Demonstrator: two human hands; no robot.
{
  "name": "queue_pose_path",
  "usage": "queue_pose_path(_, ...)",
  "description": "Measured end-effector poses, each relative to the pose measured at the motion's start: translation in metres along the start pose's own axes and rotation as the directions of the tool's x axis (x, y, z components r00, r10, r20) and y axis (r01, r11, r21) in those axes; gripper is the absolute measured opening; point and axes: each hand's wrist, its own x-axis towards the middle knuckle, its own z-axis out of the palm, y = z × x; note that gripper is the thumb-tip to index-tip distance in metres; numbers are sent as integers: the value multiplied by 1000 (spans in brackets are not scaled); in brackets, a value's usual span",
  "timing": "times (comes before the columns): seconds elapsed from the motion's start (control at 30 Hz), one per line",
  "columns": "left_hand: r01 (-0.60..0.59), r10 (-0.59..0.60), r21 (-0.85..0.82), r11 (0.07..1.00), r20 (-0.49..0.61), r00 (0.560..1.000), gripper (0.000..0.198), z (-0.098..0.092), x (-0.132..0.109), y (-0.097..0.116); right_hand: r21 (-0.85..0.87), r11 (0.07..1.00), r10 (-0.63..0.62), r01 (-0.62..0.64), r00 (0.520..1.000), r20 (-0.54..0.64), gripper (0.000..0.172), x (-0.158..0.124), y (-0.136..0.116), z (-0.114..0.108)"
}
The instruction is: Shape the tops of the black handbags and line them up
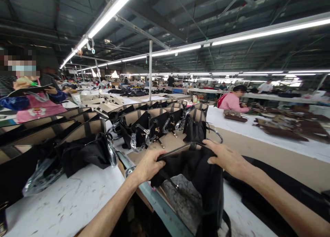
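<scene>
A: Black bag [190, 163], closest to my camera, up by its rim between both hands over the bench [234, 202]. Can't tell if its base is supported.

B: Grip?

A: Left hand [149, 166]: fingers [160, 164] clamped on the left end of the rim. Right hand [224, 157]: pinching the other end, thumb on my side. The stretch between is limp.

B: Failure modes?

A: Thin strap [170, 180] hangs loose by the teal strip [166, 211]. Drag sideways and I think it snags. Uneven pull could crease the panel or slip one end free.

B: Collisions?

A: Standing bag [194, 128] is just beyond my right fingertips, touching or not I can't tell. A forward shove might tip it into the other bags [157, 125]. Forearm sweep could also drag the flat black piece [283, 192].
</scene>
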Motion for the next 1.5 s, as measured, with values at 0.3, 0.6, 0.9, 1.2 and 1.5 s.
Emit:
queue_pose_path(0.3,19,-15,-131,991,31,999,31,2,0,-6,-55,866,-500,497,852,-154,21,29,-42,5)
queue_pose_path(0.6,24,-23,-235,972,7,1000,27,2,0,-8,159,898,-384,410,907,-170,15,34,-30,19)
queue_pose_path(0.9,-46,39,-57,997,-126,991,32,8,1,-9,155,939,-263,307,931,-255,14,38,-35,19)
queue_pose_path(1.2,-59,61,20,998,-173,983,33,9,0,-11,1,970,-236,241,950,-202,8,45,-41,13)
queue_pose_path(1.5,-51,39,-111,993,-106,994,33,7,4,-11,42,950,-299,310,938,-175,11,41,-32,15)
